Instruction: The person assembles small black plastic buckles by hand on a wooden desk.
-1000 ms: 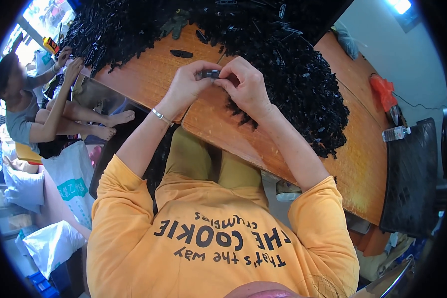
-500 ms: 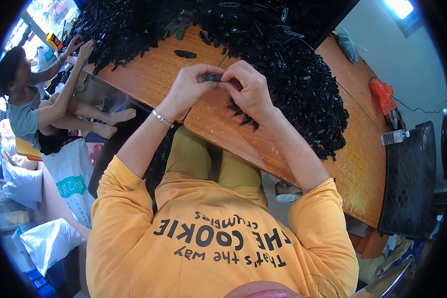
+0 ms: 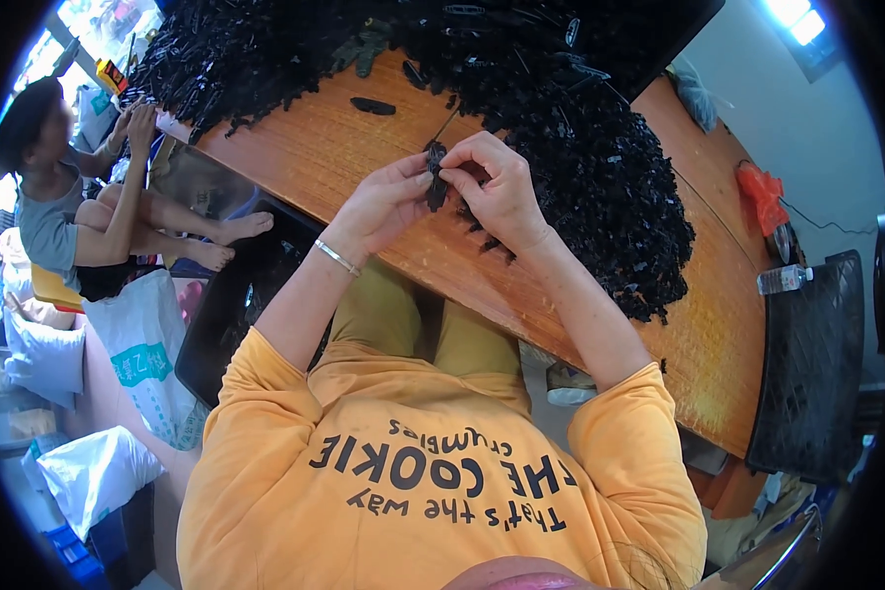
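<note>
A small, dark, elongated part [image 3: 436, 177] is held upright over the wooden table [image 3: 295, 162]. My left hand [image 3: 383, 200] pinches its left side between thumb and fingers. From the right, my right hand [image 3: 497, 187] closes thumb and forefinger on the same part's edge. Its exact kind is too small to tell. Just beyond my hands lies a heap of small black plastic pieces [image 3: 610, 197], reaching close to my right wrist. A dark oval piece [image 3: 373, 105] rests apart from the heap, farther off on the table.
Dark gloves [image 3: 366, 47] lie at the heap's far edge. Beside the table's right end stand a black chair [image 3: 811, 364] and a water bottle [image 3: 785, 279]. A black bin [image 3: 251, 305] sits at left. Another person [image 3: 54, 197] sits at the far left, hands by the heap.
The dark part has turned from lying sideways to upright. My left hand has dropped lower and opened its wrist outward; my right fingers stay on the part. The other person's hands have moved nearer their body.
</note>
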Demonstrator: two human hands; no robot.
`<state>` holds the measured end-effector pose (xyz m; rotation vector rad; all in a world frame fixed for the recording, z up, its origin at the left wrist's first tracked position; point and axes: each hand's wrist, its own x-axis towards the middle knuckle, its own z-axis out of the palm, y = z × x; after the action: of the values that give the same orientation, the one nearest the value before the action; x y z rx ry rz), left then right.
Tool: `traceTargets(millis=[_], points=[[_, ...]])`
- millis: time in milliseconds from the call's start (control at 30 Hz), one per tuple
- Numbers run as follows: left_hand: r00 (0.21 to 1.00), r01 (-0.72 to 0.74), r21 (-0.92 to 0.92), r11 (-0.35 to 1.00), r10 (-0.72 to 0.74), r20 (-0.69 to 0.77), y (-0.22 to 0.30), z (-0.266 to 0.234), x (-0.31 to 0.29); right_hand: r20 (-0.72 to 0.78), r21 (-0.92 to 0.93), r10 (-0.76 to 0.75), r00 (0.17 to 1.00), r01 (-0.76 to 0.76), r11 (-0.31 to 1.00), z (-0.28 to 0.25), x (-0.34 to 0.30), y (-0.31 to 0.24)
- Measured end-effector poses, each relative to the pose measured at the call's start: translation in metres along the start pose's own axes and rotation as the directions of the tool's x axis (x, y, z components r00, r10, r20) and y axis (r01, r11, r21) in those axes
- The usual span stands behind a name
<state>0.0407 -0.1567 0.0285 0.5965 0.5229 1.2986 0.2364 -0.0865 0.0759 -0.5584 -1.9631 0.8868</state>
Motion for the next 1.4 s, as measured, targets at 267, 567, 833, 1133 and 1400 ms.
traceTargets(millis=[267,567,833,1133,1400], points=[[0.988,-0.087,-0.023,0.996,0.083,-0.132,0.002,-0.001,0.001,-0.075,0.058,0.141,0.987,-0.137,0.989,0.007,-0.005,0.002],[0.982,-0.082,0.172,0.982,0.109,-0.153,-0.001,0.001,-0.003,-0.056,0.016,0.104,0.993,-0.103,0.995,0.016,-0.006,0.006],[0.976,-0.055,0.19,0.98,0.093,-0.197,-0.001,0.011,-0.01,0.039,-0.033,0.205,0.978,-0.204,0.978,0.015,-0.012,0.011],[0.924,-0.023,0.741,0.671,0.297,-0.24,-0.008,0.007,-0.044,0.241,0.032,0.401,0.884,-0.42,0.907,0.04,-0.032,0.02],[0.951,0.12,0.516,0.848,0.051,-0.304,0.029,-0.035,-0.109,0.517,0.098,0.367,0.773,-0.48,0.872,0.051,-0.019,0.017]])
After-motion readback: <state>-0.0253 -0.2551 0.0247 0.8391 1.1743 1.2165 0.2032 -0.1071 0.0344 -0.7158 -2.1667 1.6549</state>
